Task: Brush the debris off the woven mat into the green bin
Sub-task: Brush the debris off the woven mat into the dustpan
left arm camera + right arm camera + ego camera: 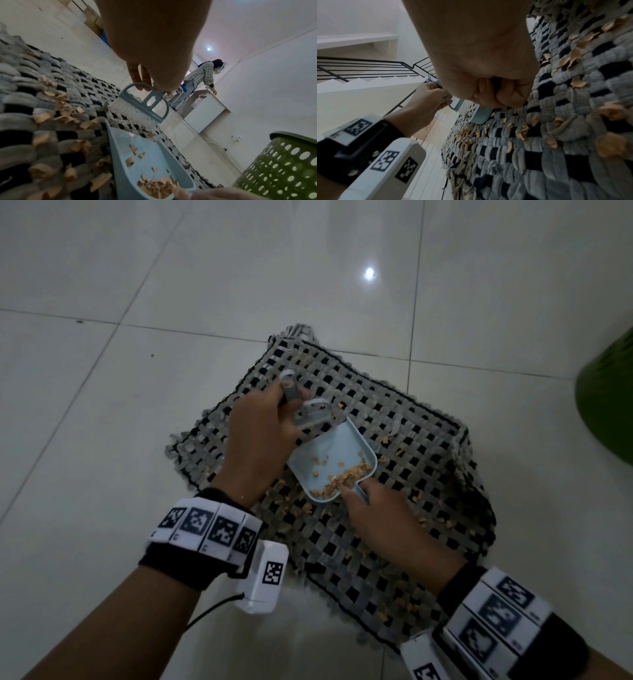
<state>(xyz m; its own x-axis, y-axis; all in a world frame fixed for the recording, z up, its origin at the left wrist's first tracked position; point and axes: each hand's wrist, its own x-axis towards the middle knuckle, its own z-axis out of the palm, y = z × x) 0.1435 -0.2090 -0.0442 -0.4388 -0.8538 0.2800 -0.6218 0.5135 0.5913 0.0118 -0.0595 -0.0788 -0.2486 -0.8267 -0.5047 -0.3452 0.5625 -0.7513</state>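
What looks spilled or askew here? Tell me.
Tan debris is strewn across the woven mat, beyond what sits in the dustpan. The mat's right edge looks rumpled.

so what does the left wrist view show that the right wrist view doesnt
Only the left wrist view shows the green bin, the debris piled inside the dustpan, and a person standing in the background. Only the right wrist view shows the right hand gripping the dustpan handle, plus a staircase railing. Both show the woven mat, the brush and the left hand.
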